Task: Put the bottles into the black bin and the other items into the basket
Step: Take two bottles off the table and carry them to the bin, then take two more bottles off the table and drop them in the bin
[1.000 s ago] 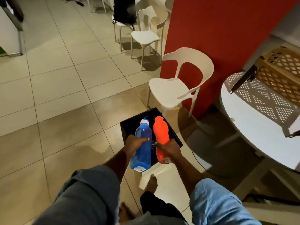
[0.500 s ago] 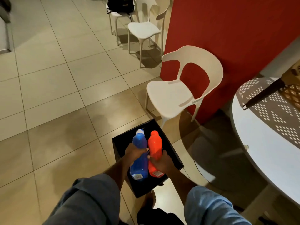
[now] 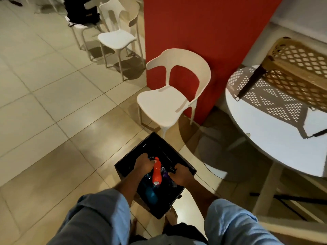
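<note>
The black bin (image 3: 127, 167) stands on the tiled floor just in front of my feet. An orange bottle (image 3: 157, 172) lies inside it, cap pointing away from me. A blue bottle (image 3: 151, 195) lies lower in the bin, nearer to me. My left hand (image 3: 142, 164) hangs over the bin's left side with its fingers loosely curled, the fingertips beside the orange bottle's cap. My right hand (image 3: 180, 175) hangs over the right side, loosely curled and holding nothing. The tan lattice basket (image 3: 300, 68) sits on the round white table (image 3: 265, 138) to the right.
A white chair (image 3: 166, 103) stands behind the bin against a red wall (image 3: 194, 32). More white chairs (image 3: 116, 38) and a black bag (image 3: 81, 11) are at the far left. A purple item (image 3: 165, 173) and other dark items lie in the bin.
Both bottles have gone down into the bin and left my hands. My hands now hang inside the bin's opening. The view has swung right, showing the basket again.
</note>
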Available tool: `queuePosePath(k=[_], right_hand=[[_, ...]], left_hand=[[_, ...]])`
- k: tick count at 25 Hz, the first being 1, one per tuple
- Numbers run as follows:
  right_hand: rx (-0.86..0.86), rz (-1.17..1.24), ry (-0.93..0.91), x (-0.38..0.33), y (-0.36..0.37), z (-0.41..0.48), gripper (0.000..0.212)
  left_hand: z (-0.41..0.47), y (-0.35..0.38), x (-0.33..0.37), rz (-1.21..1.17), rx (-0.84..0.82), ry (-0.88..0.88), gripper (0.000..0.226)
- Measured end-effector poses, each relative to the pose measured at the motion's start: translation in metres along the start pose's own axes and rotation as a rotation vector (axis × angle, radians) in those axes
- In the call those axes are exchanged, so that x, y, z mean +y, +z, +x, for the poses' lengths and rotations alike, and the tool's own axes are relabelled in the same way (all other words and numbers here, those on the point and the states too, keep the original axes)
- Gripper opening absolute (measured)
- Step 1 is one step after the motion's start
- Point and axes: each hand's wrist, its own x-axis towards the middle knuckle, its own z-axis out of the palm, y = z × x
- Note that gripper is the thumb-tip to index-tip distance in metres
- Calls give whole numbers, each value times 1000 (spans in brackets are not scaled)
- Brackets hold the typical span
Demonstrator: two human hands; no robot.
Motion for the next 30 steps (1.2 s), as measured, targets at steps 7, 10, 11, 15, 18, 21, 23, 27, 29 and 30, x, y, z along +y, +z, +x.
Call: queuePosePath(k=[7,10,11,15,18,21,23,27,29,30], right_hand=[[276,146,54,-13,25,-75,40],[419,167,77,-4,34,-109,43],[458,172,99,3,37,-121,46],[601,171,249,36,49,-167,56],[689,204,326,65,55,-201,60],[774,260,429,103,68,-242,64],[822,310,497,131,80,-272,63],[897,358,558,196,106,-340,57],[914,384,577,236,122,-381,51],[918,394,592,257,129,-400,50]], left_hand=[[-37,-7,20,182,-136,368,62],[-61,3,28,250,-173,466,59],[-72,9,31,269,-187,503,54],[-115,45,40,344,-271,658,41],[-147,79,44,402,-330,747,45],[-188,121,46,475,-389,831,57],[-222,151,46,519,-420,893,61],[-295,220,40,571,-514,985,54],[-337,256,36,570,-534,1002,52],[-358,274,35,571,-546,1019,48]])
